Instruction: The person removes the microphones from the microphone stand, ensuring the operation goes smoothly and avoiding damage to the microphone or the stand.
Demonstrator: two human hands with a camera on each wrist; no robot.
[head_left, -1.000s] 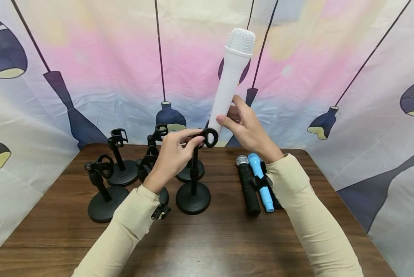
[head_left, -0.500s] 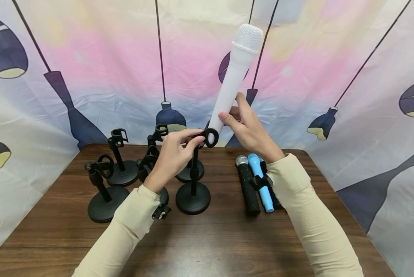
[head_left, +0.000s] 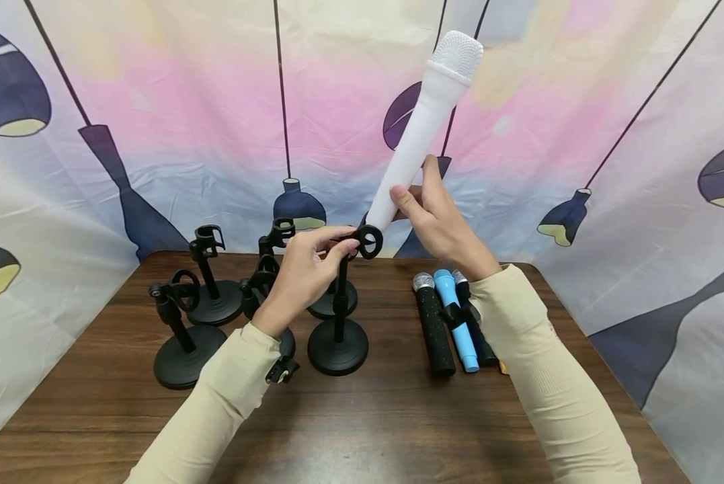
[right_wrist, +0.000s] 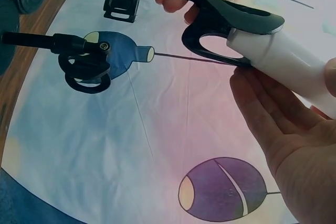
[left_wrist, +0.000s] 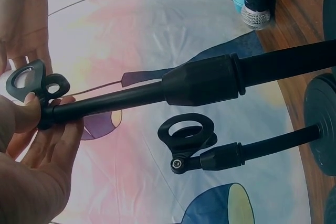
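Observation:
A white microphone (head_left: 419, 131) leans up and to the right in my right hand (head_left: 445, 218), which holds its lower handle between thumb and fingers. Its bottom end meets the black clip (head_left: 378, 251) on top of a desk microphone stand. My left hand (head_left: 306, 269) pinches that clip from the left, the thumb in front. The stand's round base (head_left: 337, 346) rests on the table. In the right wrist view, the handle end (right_wrist: 278, 59) sits at the mouth of the clip (right_wrist: 241, 17); how far inside it reaches, I cannot tell.
Several other black stands (head_left: 183, 356) with clips stand at the left and behind the held stand. On the right lie a black microphone (head_left: 435, 329), a blue microphone (head_left: 463, 343) and another dark one (head_left: 481, 346) partly under my sleeve. A printed cloth (head_left: 216, 101) hangs behind the table.
My right hand has shifted slightly up and to the right with the white microphone, which tilts further right. Its end shows less through the clip's ring. My left hand stays put.

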